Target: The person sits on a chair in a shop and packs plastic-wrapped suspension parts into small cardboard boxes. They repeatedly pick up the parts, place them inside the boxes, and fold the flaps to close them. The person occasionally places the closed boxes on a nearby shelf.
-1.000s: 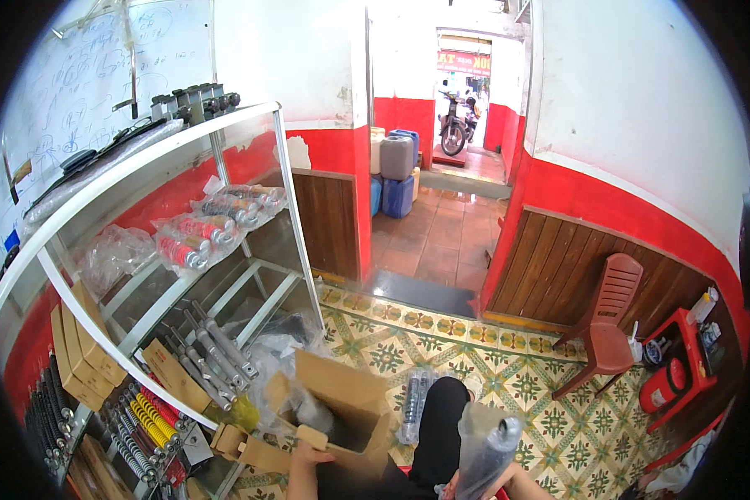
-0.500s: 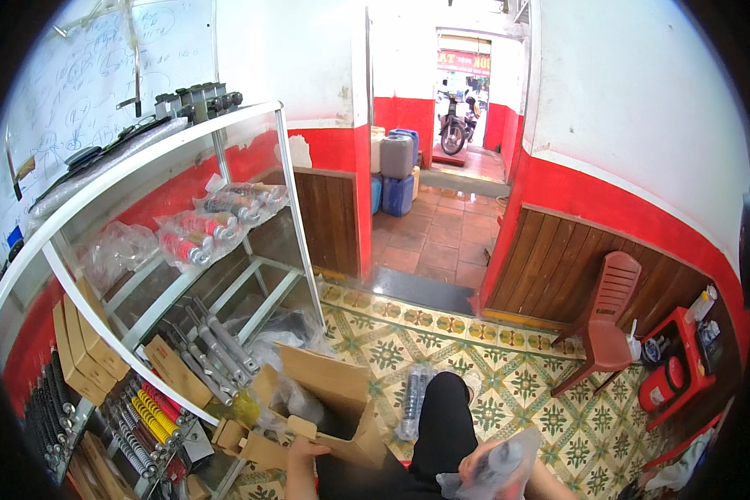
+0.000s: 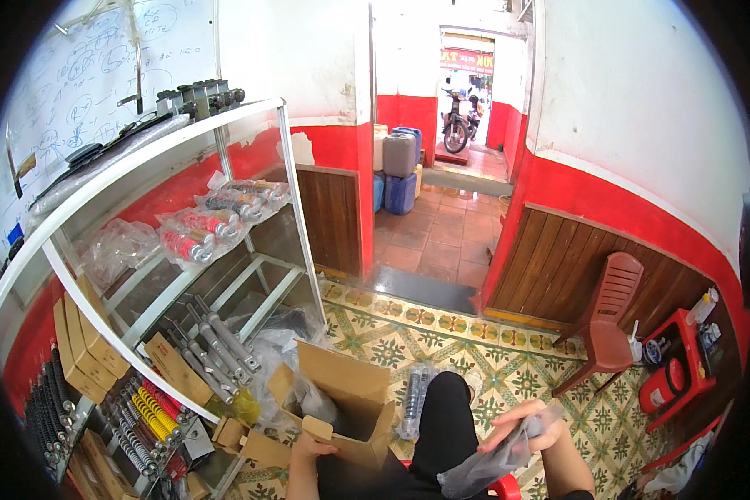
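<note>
An open cardboard box (image 3: 342,367) stands tilted by my left leg with its flaps up. My left hand (image 3: 310,451) is closed on its near edge, by a flap. Inside the box, against its left wall, lies something grey in clear plastic (image 3: 312,402); its kind is hard to make out. My right hand (image 3: 543,432) is raised over my right thigh, gripping a clear plastic bag (image 3: 485,468) that hangs down to the left. Something grey seems to be inside that bag, but I cannot tell what.
A white-framed shelf (image 3: 154,321) at left carries shock absorbers (image 3: 154,408) and cardboard boxes. Wrapped shock absorbers (image 3: 415,400) lie on the tiled floor beyond my knee. A red chair (image 3: 607,333) and a small red table (image 3: 683,358) stand at right; a doorway opens ahead.
My right hand has risen and turned, and the plastic bag now hangs down to the left. The box has moved slightly right and shows more of its inside.
</note>
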Demonstrator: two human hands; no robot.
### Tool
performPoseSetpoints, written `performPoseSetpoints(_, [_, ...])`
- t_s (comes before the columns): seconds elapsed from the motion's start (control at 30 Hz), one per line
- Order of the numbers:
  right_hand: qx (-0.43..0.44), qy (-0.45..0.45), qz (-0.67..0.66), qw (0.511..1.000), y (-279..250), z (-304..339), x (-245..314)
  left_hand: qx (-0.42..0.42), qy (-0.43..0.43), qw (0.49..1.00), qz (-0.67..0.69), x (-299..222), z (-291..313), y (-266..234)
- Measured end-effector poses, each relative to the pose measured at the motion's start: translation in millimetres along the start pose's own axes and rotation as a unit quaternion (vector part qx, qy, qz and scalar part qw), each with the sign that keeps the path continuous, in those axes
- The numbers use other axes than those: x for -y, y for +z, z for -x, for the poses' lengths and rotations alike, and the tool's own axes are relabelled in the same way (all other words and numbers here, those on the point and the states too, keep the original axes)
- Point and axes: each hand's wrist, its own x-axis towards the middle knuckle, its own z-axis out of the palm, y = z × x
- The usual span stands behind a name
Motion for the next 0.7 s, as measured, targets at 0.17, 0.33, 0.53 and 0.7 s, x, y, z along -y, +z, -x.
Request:
performPoseSetpoints(0.17, [-0.068, -0.045, -0.012, 0.997, 7, -15, -11, 0.001, -0.031, 0.999, 0.016, 12, 1, -16])
performPoseSetpoints(0.33, [-0.117, 0.021, 0.147, 0.982, -18, -5, -26, -0.014, -0.039, 0.998, 0.041, 5, -1, -11])
performPoseSetpoints(0.53, [-0.051, -0.067, -0.157, 0.984, -25, -22, -34, -0.079, -0.025, 0.996, 0.046, -10, 13, -1])
performPoseSetpoints(0.7, [0.001, -0.106, -0.003, 0.994, -39, -30, -34, -0.133, 0.007, 0.990, 0.044, -20, 7, 15])
